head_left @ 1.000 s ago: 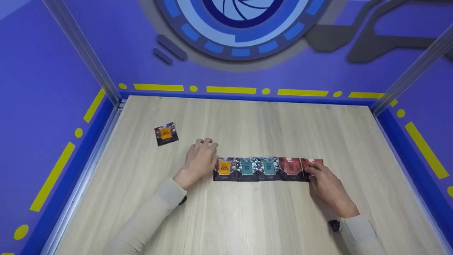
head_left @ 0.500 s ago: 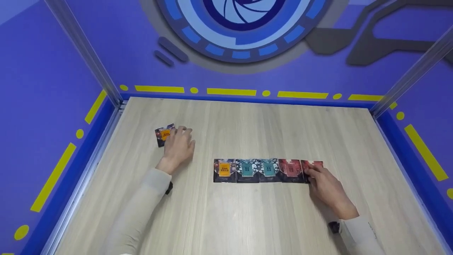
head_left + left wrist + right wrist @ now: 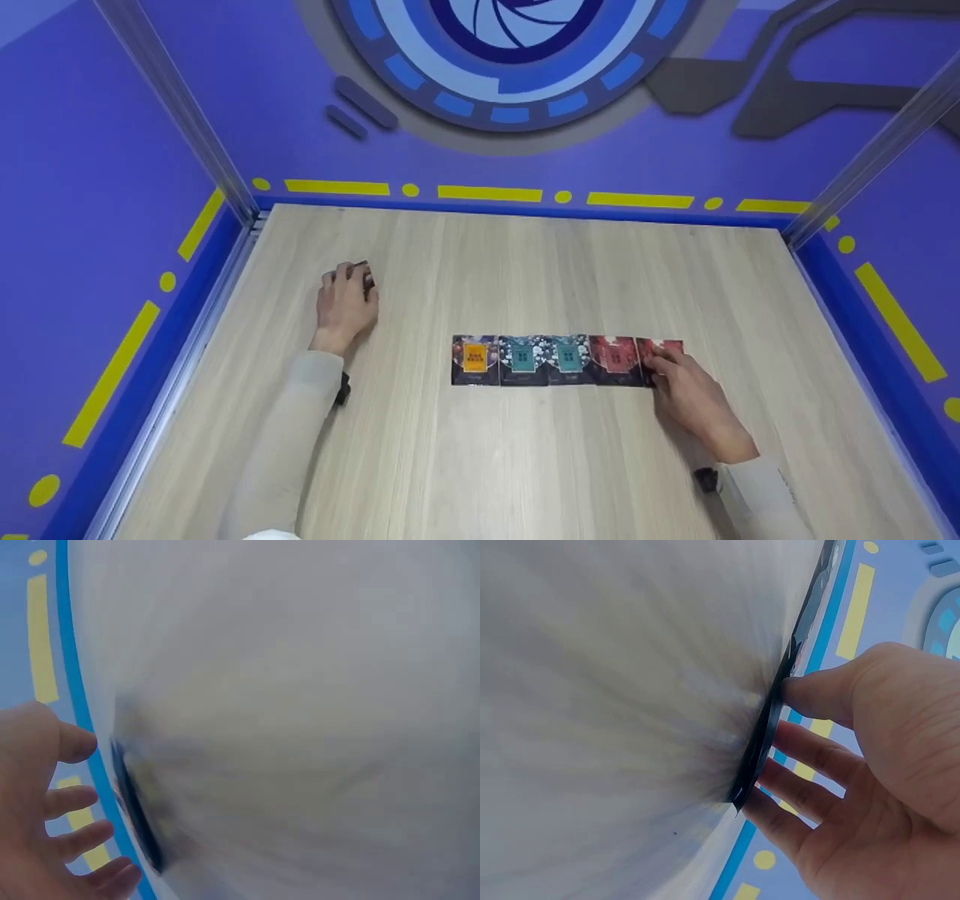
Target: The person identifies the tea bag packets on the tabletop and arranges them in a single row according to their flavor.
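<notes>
In the head view my left hand (image 3: pixel 345 306) is over a small square sachet (image 3: pixel 367 277) at the far left, covering most of it. The left wrist view shows the thumb and spread fingers just above that dark sachet (image 3: pixel 136 806), with a small gap visible. My right hand (image 3: pixel 696 397) rests its fingertips on the rightmost red sachet (image 3: pixel 673 345) of a row. In the right wrist view thumb and fingers touch the flat sachet's (image 3: pixel 756 746) upper face. The row continues leftward with another red sachet (image 3: pixel 616 360), two teal sachets (image 3: pixel 523 360) and an orange-labelled sachet (image 3: pixel 475 360).
The row lies edge to edge on the pale wooden table (image 3: pixel 525 465). A blue-purple back wall (image 3: pixel 480 169) with yellow dashes and side panels enclose the table. Metal posts (image 3: pixel 180 112) stand at the back corners.
My left hand has moved from the row's left end up and left to the separate sachet, now mostly covering it. The right hand has stayed on the rightmost red sachet.
</notes>
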### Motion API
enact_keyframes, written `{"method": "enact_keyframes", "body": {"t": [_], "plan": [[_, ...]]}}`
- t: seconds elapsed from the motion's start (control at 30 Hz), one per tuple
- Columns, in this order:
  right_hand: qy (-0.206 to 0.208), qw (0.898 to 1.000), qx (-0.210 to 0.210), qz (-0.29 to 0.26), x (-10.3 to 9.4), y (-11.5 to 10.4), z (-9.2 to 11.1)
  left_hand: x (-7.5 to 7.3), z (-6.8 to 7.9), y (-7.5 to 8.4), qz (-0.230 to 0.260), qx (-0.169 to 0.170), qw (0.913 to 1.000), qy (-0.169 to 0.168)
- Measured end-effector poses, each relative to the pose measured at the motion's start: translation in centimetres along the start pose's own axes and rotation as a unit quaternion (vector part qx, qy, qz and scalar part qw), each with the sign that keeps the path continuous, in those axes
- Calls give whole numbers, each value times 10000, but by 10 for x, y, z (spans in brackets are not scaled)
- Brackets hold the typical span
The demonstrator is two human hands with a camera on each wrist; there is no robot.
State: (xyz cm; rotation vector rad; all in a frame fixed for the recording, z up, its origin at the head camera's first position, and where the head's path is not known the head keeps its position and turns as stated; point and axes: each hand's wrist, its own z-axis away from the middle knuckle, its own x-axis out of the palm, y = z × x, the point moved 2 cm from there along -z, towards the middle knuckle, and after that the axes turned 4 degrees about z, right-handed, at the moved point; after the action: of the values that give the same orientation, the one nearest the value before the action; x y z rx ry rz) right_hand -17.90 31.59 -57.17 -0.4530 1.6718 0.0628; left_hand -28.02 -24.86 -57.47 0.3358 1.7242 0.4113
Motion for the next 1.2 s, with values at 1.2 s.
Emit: {"method": "enact_keyframes", "body": {"t": [1.2], "plan": [[45, 9999, -61, -77, -1, 0, -2, 3, 33, 29, -190, 297, 9977, -582]]}}
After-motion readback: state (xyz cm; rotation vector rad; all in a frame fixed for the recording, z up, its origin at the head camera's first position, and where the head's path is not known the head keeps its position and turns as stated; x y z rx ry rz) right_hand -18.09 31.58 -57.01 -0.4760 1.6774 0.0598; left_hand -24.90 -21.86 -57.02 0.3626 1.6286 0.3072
